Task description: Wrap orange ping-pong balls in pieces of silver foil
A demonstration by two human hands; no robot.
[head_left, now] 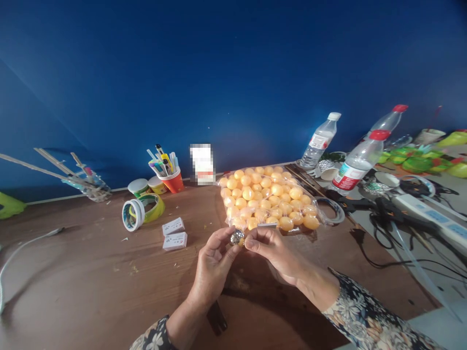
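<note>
at the lower centre of the frame, the left hand [215, 265] grasps a small silver ball [237, 236] between thumb and fingers. the right hand [275, 253] meets it from the other side, its thumb and forefinger drawn together at the ball's right edge; whether they grip part of it i cannot tell. both wrists come out of flowered sleeves [368, 311] at the bottom of the frame.

just beyond the hands, right of centre, lies a clear bag [268, 199] full of orange balls. a dark object [217, 318] lies on the brown table [91, 277] near the left wrist. left of centre, two small boxes [174, 233] lie close together; farther left, a white tape roll [133, 215] stands in front of a yellow one. behind them are two tubs [138, 187] and a red cup [171, 182] of pens. a blurred white object [202, 164] stands at the blue wall [233, 78].

on the right of the frame, bottles [359, 163] stand, one white-capped and two red-capped, with a power strip [432, 214] and black cables [379, 265] nearer the edge.
</note>
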